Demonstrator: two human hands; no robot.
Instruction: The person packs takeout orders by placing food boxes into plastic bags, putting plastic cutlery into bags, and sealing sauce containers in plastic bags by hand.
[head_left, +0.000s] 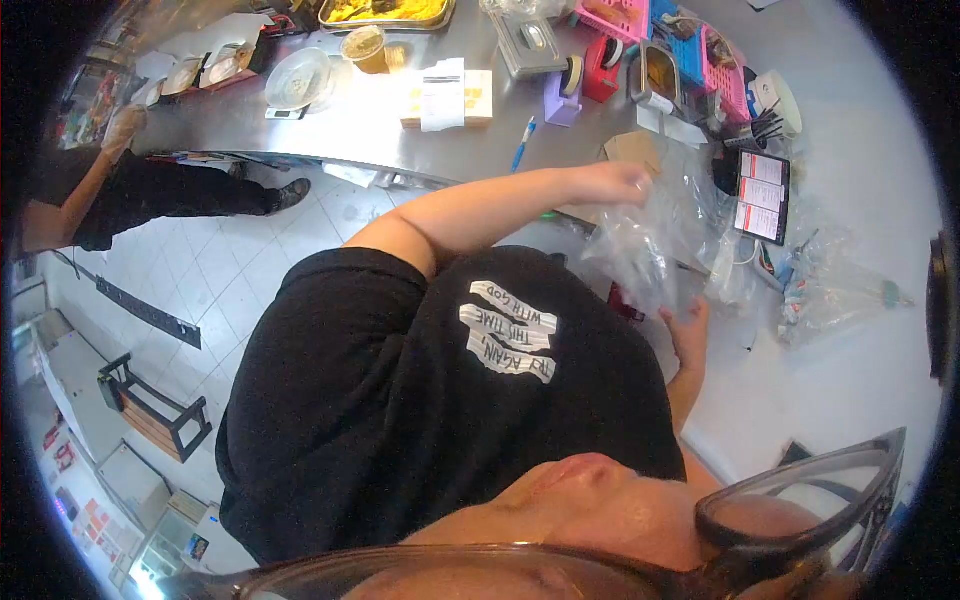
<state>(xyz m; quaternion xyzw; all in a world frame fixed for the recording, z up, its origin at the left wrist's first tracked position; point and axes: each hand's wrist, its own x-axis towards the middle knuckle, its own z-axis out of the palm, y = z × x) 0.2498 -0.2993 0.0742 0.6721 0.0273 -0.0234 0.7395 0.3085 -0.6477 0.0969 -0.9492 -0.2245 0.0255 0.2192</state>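
Note:
A crumpled clear plastic bag (pixel 637 257) hangs between my hands at the right end of the steel counter. My left hand (pixel 618 184) is closed on its upper part, the arm stretched across in front of my chest. Below, my right hand (pixel 688 330) is beside the bag's lower edge with thumb and fingers apart; whether it touches the film is hard to see. Close to my left hand is a piece of brown cardboard (pixel 632 152). A dark red object (pixel 625 303) shows partly behind the bag.
The steel counter (pixel 380 140) holds a labelled box (pixel 447 97), a blue pen (pixel 523 145), a purple tape dispenser (pixel 563 98), a lidded cup (pixel 365 48) and a tray of yellow food (pixel 385 10). A tablet (pixel 763 197) and plastic bags (pixel 840 290) are at right. Another person's gloved hand (pixel 124 130) is far left.

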